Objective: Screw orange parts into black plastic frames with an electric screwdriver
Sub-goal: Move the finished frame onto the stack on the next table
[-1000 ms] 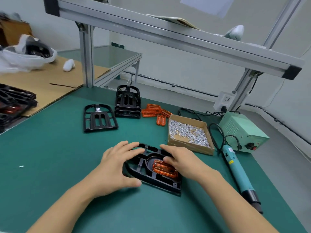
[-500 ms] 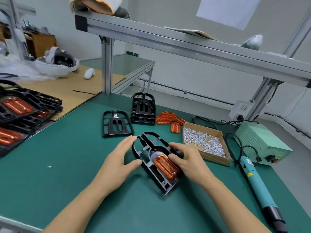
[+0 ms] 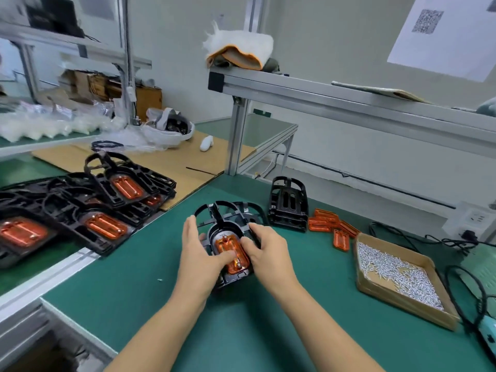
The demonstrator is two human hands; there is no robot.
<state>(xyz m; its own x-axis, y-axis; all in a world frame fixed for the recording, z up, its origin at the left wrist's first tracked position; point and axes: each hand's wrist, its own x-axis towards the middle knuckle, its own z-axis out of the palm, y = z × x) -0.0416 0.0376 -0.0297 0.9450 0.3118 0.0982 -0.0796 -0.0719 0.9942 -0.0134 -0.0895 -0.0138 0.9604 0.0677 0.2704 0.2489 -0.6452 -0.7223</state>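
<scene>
Two hands on one frame at mid-desk, orange part seated in its oval pocket. Left hand cupped round the frame's left side, thumb pressing across the part; right hand gripping the right edge, fingertips curled over the rim beside the part. Both forearms reaching in from below, wrists low, palms turned toward each other.

Judged step: handling an assembled frame, either checking the fit or carrying it off; cannot tell from here whether screws are in. Best done with the part pressed flat and flush, frame held level, no twisting of the thin ribs. If bound for the stack of finished frames at left, worth lifting clear of the desk edge and the cardboard.

Spare frames stacked just behind, loose parts beside them, screw box at right, screwdriver barely showing at the far right edge, untouched.
</scene>
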